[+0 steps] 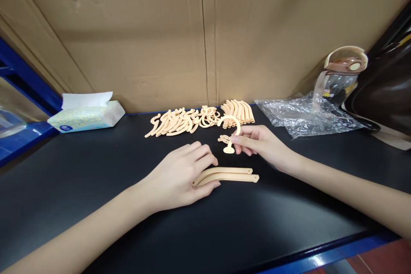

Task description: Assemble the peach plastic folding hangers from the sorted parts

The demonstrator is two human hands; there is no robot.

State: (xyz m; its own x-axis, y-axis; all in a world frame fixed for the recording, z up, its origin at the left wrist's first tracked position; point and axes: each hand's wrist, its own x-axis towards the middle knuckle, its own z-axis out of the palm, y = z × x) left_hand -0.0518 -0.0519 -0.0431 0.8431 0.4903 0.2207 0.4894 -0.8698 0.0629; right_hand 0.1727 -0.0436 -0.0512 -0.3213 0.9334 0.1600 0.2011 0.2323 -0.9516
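Note:
Two long, curved beige strips lie side by side on the black table. My left hand rests over their left ends, its fingers on the far side and its thumb on the near side. Pinched in my right hand is a beige hook-shaped piece with a rounded foot, held upright just above the table. A few small wavy beige pieces lie behind it, partly hidden by the hook.
At the back lie a pile of curved beige pieces, several rings and a row of bent strips. A tissue pack sits at the left. Clear plastic bags and a bottle stand at the right.

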